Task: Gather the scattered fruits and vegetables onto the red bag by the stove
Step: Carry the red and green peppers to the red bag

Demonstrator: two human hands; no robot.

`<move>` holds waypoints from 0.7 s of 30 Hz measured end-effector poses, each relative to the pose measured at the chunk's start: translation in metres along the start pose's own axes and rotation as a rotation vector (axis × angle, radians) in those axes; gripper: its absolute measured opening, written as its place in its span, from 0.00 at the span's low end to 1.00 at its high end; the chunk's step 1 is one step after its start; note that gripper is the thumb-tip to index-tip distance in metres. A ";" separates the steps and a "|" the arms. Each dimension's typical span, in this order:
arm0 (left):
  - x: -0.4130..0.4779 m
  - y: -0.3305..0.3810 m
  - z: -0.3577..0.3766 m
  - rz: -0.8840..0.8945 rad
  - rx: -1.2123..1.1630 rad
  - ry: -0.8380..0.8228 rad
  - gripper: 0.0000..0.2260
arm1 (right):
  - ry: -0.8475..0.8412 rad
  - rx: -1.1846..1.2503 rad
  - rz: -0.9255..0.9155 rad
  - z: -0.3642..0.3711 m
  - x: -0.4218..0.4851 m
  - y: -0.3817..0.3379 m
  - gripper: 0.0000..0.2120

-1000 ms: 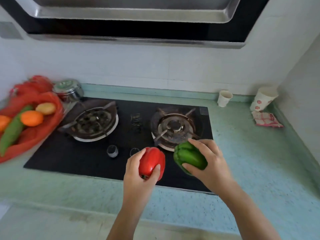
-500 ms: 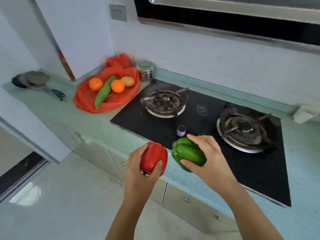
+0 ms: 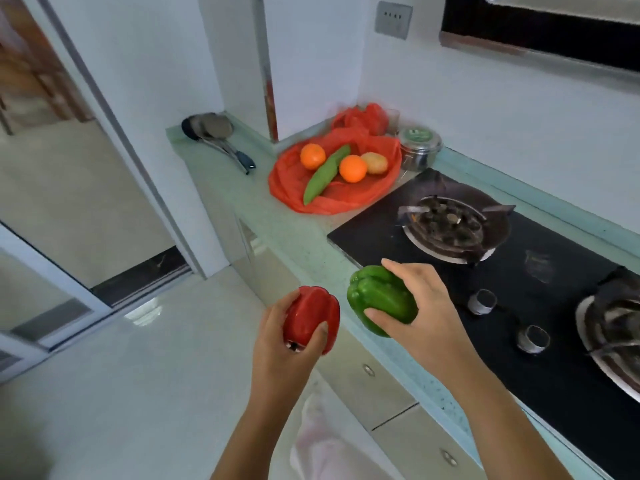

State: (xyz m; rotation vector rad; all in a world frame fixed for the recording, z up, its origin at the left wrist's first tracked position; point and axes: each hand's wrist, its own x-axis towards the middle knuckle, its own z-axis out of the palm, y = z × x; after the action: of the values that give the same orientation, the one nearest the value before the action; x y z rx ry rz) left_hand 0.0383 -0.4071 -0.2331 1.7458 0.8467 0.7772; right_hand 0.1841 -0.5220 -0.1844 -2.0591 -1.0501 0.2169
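Two-burner stove [image 3: 561,368], pale green counter [image 3: 287,230], possibly sliding door [image 3: 138,161]

Lidded steel tin [image 3: 420,148], dark ladles [image 3: 209,126] on pale green counter [image 3: 294,237]

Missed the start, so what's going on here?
A person holds a red pepper in the left hand and a green pepper in the right hand, both in the air. The red bag beside the stove already carries two oranges, a potato and a long green vegetable. Neither pepper is on it yet.
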 end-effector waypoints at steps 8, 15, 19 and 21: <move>0.099 -0.027 -0.024 0.003 0.084 0.024 0.24 | -0.023 0.082 0.011 0.056 0.101 0.004 0.30; 0.198 -0.036 -0.029 0.066 0.175 -0.067 0.25 | 0.041 0.137 0.072 0.080 0.191 0.010 0.30; 0.241 -0.042 -0.038 0.079 0.195 -0.073 0.25 | 0.098 0.135 0.085 0.085 0.230 0.006 0.30; 0.258 -0.045 -0.040 0.066 0.186 -0.062 0.24 | 0.100 0.120 0.093 0.088 0.244 0.006 0.31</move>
State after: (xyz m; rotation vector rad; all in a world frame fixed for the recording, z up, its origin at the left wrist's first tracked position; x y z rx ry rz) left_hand 0.1386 -0.1622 -0.2353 1.9610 0.8455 0.7012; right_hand 0.3028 -0.2916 -0.2003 -1.9911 -0.8605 0.2164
